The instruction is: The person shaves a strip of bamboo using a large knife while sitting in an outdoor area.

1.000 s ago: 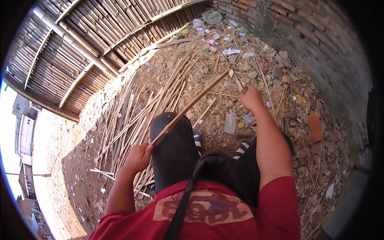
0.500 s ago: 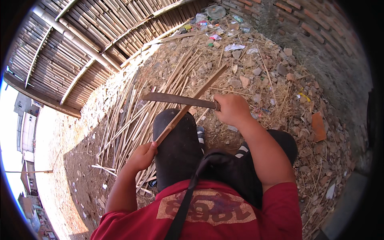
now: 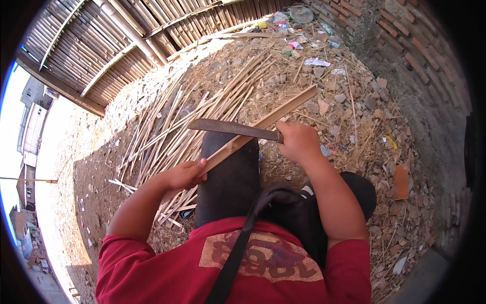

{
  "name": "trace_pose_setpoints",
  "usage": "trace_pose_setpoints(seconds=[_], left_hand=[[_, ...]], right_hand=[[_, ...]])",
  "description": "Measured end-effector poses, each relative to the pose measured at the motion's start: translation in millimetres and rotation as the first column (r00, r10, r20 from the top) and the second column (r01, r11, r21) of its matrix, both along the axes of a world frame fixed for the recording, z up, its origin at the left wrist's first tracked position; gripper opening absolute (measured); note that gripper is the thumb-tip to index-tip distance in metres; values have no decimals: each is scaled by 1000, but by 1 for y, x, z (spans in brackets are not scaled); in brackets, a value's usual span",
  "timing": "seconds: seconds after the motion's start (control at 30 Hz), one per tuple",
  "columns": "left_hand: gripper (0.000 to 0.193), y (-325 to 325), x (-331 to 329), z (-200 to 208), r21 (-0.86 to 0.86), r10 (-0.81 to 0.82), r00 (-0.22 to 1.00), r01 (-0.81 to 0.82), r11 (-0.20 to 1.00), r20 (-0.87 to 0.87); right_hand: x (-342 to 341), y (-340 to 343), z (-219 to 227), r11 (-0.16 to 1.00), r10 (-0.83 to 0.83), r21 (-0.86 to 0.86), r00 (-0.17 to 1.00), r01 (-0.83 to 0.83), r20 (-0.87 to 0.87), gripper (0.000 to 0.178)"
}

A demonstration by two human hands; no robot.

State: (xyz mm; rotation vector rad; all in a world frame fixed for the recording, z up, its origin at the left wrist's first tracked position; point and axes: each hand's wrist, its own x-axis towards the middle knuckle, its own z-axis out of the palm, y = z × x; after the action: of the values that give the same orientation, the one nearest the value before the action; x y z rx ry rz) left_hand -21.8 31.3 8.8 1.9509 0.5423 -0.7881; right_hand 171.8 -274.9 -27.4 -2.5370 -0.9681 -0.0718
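Observation:
My left hand (image 3: 183, 176) is closed around the lower end of a split bamboo strip (image 3: 288, 108), which slants up to the right across my knee. In my right hand (image 3: 299, 143) is the handle of a machete (image 3: 230, 128). Its long dark blade points left and lies across the middle of the bamboo strip; whether it cuts into it I cannot tell. My dark-trousered left knee (image 3: 228, 175) is under both. Just beyond and to the left, a heap of thin bamboo strips (image 3: 174, 133) is spread on the ground.
A bamboo-slat wall (image 3: 121, 43) stands at the far left, a brick wall (image 3: 422, 55) along the right. Rubble, dry straw and litter cover the ground, with a white paper scrap (image 3: 317, 62) at the back and a flat orange piece (image 3: 401, 182) on the right.
My left hand has shifted its hold, and the bamboo strip now sits further right with its hollow side showing more. The machete has moved slightly right, and the whole view has shifted a little.

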Motion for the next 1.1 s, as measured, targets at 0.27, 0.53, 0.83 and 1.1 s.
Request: trace_pose_setpoints(seconds=[0.27, 0.53, 0.83, 1.1], left_hand=[[71, 4, 15, 2, -128, 29, 983, -53, 990, -181], [71, -13, 10, -1, 98, -17, 1000, 18, 995, -12], [70, -5, 3, -13, 97, -54, 996, 47, 994, 72], [71, 8, 0, -17, -30, 13, 1000, -14, 999, -23]], right_hand=[[20, -16, -2, 983, -180, -88, 951, 163, -252, 25], [38, -38, -24, 957, -286, -32, 913, 290, -290, 22], [15, -24, -10, 984, -156, -115, 964, 134, -217, 29], [14, -19, 8, 985, -140, -121, 984, 126, -111, 30]])
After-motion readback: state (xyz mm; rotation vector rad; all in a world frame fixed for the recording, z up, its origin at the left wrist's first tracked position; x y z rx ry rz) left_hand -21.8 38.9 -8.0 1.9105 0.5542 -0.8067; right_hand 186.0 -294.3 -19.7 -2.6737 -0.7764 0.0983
